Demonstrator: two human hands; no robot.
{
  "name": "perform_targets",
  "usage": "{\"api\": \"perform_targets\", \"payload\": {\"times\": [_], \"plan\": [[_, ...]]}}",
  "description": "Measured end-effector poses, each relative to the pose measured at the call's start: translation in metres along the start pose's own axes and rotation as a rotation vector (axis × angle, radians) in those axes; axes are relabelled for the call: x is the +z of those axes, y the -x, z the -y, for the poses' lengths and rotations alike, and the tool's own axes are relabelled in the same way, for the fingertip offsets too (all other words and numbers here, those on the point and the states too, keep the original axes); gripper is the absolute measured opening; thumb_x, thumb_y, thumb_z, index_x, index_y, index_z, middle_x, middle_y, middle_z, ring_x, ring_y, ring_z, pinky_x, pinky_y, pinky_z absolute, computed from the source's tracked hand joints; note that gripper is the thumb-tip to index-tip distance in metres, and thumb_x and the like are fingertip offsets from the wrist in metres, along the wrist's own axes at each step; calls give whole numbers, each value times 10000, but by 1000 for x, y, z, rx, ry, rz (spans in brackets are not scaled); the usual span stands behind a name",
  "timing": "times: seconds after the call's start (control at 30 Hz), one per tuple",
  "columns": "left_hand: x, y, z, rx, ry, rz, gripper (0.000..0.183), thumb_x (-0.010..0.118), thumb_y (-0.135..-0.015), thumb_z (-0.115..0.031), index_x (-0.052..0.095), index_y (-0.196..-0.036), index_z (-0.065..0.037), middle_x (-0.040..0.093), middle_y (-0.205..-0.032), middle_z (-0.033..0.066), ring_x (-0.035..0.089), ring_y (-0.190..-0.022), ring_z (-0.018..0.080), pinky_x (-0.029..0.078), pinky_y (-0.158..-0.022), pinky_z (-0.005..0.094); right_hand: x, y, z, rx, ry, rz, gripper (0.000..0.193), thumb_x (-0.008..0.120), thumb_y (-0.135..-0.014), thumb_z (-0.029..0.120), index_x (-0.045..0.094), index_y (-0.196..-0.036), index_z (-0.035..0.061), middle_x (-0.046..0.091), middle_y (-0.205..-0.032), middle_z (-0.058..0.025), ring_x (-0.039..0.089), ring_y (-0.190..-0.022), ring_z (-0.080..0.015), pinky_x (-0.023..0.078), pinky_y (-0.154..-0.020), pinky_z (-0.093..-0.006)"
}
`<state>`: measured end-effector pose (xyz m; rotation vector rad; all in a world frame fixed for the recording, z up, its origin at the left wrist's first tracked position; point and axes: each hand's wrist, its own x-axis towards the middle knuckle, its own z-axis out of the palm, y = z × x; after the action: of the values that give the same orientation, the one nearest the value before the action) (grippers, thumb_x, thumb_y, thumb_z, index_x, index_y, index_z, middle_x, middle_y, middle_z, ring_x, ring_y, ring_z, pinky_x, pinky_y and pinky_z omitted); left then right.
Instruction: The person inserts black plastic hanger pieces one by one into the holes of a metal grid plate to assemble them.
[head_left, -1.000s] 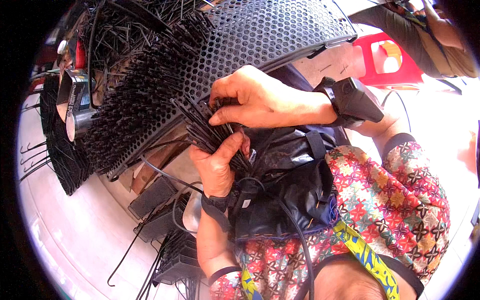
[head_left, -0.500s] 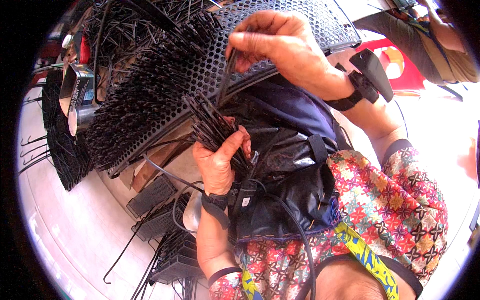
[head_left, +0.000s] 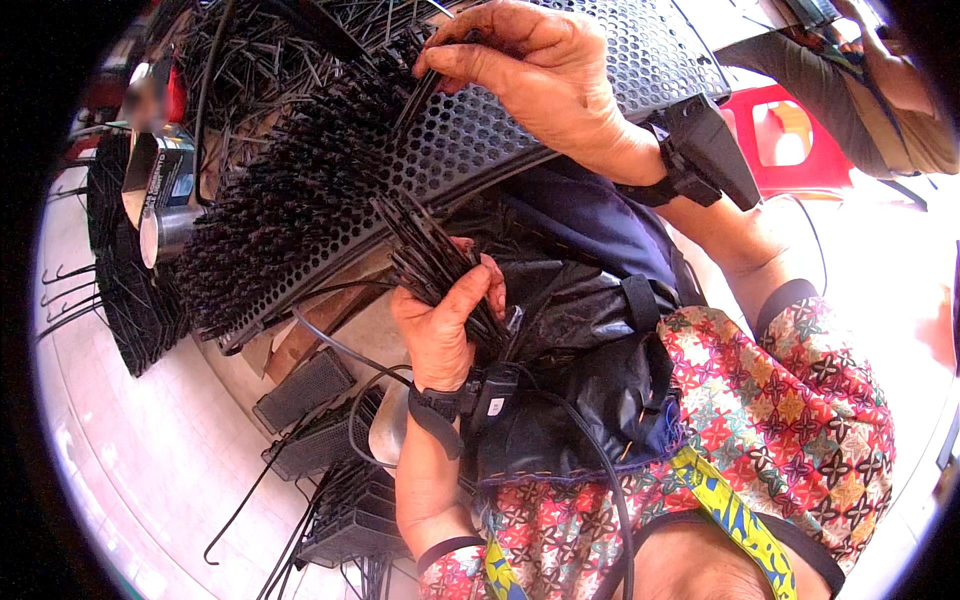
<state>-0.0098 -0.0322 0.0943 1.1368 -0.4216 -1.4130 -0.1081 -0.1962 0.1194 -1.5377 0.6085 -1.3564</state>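
My left hand [head_left: 440, 325] is closed around a bundle of thin black sticks [head_left: 425, 245] above my lap. My right hand [head_left: 520, 65] pinches one thin black stick [head_left: 412, 108], its lower end down at the black perforated board [head_left: 490, 135]. Many black sticks [head_left: 290, 170] stand upright, packed close together in the holes over the board's left part. Bare holes show on the board's right part, under and beside my right hand. What the sticks are made of I cannot make out.
Loose black sticks [head_left: 270, 70] lie heaped beyond the board. A metal cup [head_left: 168, 237] stands left of it. Black perforated racks [head_left: 345, 515] with hooked rods are at lower left. At upper right are a red plastic stool [head_left: 800, 150] and another person's leg [head_left: 810, 100]. Cables cross my lap.
My right hand has moved up and left, bringing its stick from near the board's front edge to beside the standing sticks. The left hand with its bundle has hardly moved.
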Motion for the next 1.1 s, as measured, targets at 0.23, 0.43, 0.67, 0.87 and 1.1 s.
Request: {"api": "perform_targets", "payload": {"times": [0.23,0.43,0.67,0.87,1.1], "plan": [[-3,-1,2,-2,5,8,219,624,-704,-18,517,-891,27,575,-697,107,533,-513,159,419,-432,244,-2,1,-4,-160,163,28,95,634,-716,78,612,-787,18,590,-619,-38,535,-554,-51,426,-504,-193],[-3,-1,3,19,19,33,218,625,-705,-27,518,-888,22,571,-691,104,530,-516,158,418,-433,247,-6,1,-2,-251,300,86,106,641,-712,97,610,-791,33,585,-611,-50,529,-540,-62,423,-503,-208],[-7,-1,6,13,-17,17,280,622,-693,-43,496,-941,-10,547,-687,117,499,-488,169,391,-410,264,-5,2,-4,-278,248,136,110,638,-718,106,610,-802,41,585,-613,-65,539,-549,-64,429,-516,-204],[-4,-2,4,6,-29,27,276,619,-697,-42,498,-944,-16,549,-691,115,503,-495,169,395,-412,261,-7,2,-5,-229,186,209,114,640,-719,111,611,-804,41,599,-638,-64,544,-557,-67,434,-526,-209],[-6,-1,3,0,-3,18,269,611,-703,-38,494,-945,-18,551,-696,111,505,-498,170,400,-418,258,-3,3,6,-385,366,245,98,628,-704,86,592,-778,33,560,-595,-108,564,-521,-208,439,-484,-267]]}}
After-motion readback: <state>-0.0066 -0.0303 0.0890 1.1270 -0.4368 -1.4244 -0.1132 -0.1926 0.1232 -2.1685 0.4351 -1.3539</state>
